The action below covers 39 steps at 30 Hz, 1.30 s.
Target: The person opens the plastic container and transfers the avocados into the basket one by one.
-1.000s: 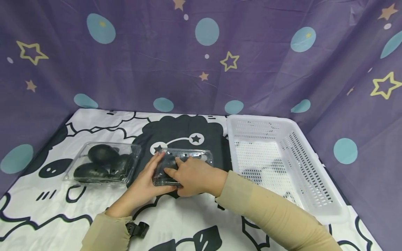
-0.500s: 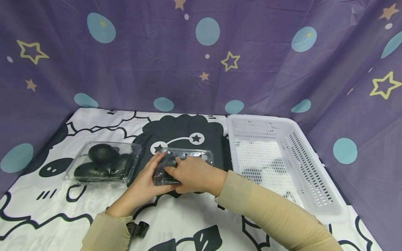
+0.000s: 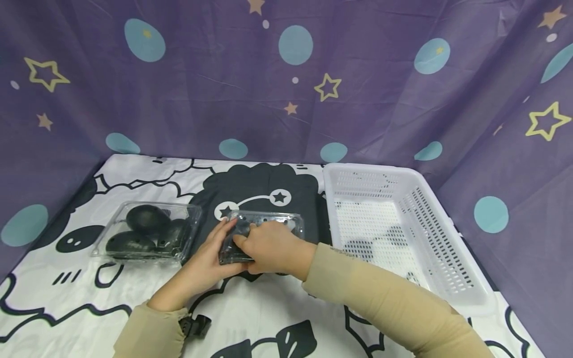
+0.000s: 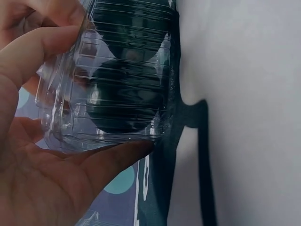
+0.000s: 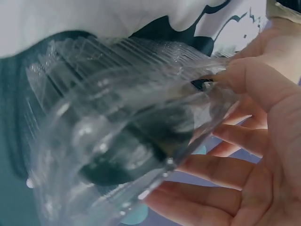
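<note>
fingers mid-frame over the cloth-covered table (image 3: 255, 313), i have the clear container (image 3: 296, 219): my left hand (image 3: 208, 258) grips its left end, thumb and fingers spread only around that corner. my right hand (image 3: 274, 248), fingers loosely spread, presses its top, gripping nothing. pressing unevenly could skid it sideways or buckle the thin lid (image 3: 243, 227); the dark ovals (image 4: 124, 96) inside might roll or wedge it up.

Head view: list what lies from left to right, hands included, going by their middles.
Clear plastic box with dark rounded objects inside → left hand → right hand → white basket. The second clear box overlaps both hands, so it is left out.
</note>
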Tool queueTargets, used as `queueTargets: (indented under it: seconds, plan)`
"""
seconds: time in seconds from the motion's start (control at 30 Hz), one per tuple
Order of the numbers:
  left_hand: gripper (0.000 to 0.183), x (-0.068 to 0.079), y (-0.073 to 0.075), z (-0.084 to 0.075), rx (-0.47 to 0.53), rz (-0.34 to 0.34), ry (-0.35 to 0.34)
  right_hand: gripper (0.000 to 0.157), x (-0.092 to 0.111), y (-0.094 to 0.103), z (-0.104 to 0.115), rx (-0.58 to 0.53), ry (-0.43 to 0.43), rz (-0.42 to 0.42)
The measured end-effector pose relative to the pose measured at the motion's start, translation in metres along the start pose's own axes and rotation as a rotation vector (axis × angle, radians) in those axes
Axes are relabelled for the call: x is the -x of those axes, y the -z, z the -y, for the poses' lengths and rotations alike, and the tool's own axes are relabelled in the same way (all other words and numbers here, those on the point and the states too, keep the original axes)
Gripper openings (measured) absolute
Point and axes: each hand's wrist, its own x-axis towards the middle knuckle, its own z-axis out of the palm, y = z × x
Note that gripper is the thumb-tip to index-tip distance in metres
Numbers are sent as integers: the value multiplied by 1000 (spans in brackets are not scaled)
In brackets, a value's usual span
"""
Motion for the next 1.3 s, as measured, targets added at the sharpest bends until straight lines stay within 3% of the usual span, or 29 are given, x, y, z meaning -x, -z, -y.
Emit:
queueTargets:
  seconds: [0.33,1.0,1.3]
  plan:
    - [95,7,6,0,-44,32,-24,58,-6,-5,7,99,44,-88]
    - [85,8,1,0,-48,8,-60,49,-13,-5,6,162,143,-67]
    - [84,7,-5,0,91,-22,-28,48,-13,-3,10,219,174,-56]
